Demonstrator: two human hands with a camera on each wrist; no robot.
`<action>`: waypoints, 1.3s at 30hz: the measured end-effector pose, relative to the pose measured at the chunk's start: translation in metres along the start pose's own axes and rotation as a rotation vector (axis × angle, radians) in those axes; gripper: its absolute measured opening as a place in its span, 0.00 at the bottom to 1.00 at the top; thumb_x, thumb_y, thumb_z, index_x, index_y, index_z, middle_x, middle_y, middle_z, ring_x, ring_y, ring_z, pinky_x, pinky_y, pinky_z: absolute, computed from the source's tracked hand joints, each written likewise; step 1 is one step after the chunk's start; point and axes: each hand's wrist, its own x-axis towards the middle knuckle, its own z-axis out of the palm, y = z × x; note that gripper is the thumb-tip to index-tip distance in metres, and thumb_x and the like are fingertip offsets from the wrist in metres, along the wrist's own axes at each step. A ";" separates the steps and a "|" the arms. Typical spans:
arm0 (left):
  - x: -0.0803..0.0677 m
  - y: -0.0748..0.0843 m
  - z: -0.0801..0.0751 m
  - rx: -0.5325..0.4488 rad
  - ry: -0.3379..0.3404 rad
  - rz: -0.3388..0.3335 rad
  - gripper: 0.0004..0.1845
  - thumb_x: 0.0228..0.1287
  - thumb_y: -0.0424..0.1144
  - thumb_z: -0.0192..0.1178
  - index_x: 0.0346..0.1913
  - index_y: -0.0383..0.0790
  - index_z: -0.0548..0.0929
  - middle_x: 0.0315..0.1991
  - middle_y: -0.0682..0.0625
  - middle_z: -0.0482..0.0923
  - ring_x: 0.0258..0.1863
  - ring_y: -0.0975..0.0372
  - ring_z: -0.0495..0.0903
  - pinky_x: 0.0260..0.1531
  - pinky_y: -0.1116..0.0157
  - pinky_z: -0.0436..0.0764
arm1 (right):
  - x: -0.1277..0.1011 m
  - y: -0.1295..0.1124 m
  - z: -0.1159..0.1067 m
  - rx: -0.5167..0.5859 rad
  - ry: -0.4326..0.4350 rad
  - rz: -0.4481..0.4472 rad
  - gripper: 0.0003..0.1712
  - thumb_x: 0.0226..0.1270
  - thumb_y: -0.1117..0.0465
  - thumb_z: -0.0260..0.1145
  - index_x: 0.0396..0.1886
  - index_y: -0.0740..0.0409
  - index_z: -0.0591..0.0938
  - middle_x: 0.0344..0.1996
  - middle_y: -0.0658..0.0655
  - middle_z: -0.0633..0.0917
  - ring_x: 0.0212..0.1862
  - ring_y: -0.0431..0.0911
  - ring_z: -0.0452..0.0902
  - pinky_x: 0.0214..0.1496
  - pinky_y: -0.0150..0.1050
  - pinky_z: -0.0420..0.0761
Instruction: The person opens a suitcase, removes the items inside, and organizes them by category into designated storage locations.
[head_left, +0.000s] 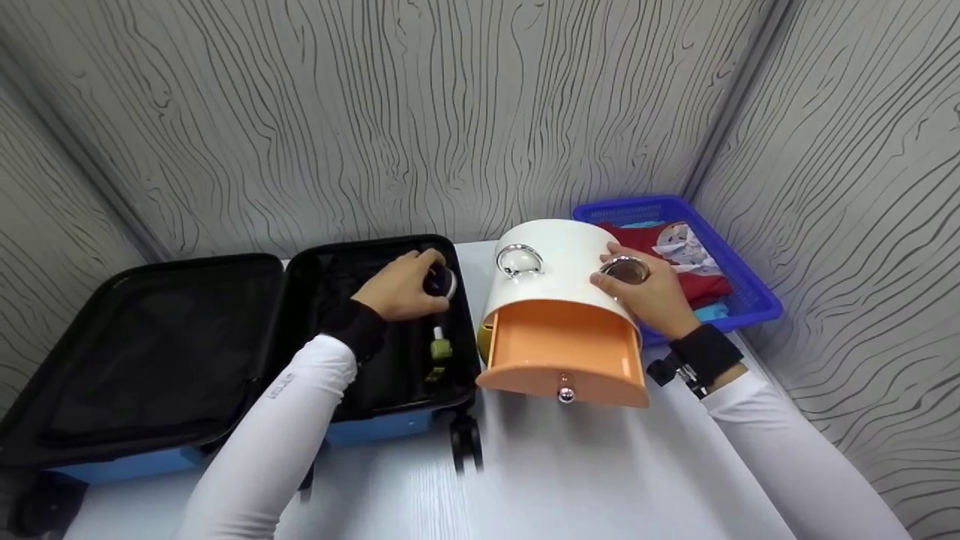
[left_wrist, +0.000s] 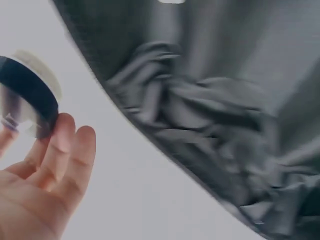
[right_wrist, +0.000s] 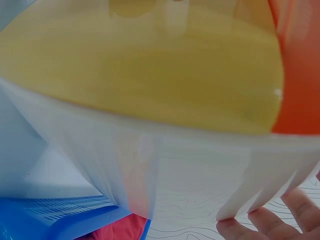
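Observation:
My left hand pinches a small round jar between thumb and fingers. The jar has a dark band, a clear part and a pale end. It hangs over the right half of a black-lined suitcase. A small green bottle with a white cap lies in that half. My right hand rests on the white storage box around its right-hand chrome handle, fingertips touching the glossy casing. From the box's front an orange drawer stands pulled out, with a round chrome knob.
The suitcase's left half lies opened flat. A blue basket with red and light-blue cloth stands behind the box at right. A yellow drawer shows beneath the orange one. A patterned wall closes off the back.

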 end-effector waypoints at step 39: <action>0.003 0.122 0.028 -0.079 -0.227 0.532 0.17 0.70 0.40 0.75 0.58 0.39 0.92 0.52 0.47 0.93 0.48 0.60 0.89 0.53 0.65 0.85 | 0.000 0.000 0.000 -0.017 0.002 0.006 0.36 0.68 0.58 0.80 0.73 0.65 0.81 0.66 0.63 0.87 0.71 0.50 0.82 0.63 0.16 0.74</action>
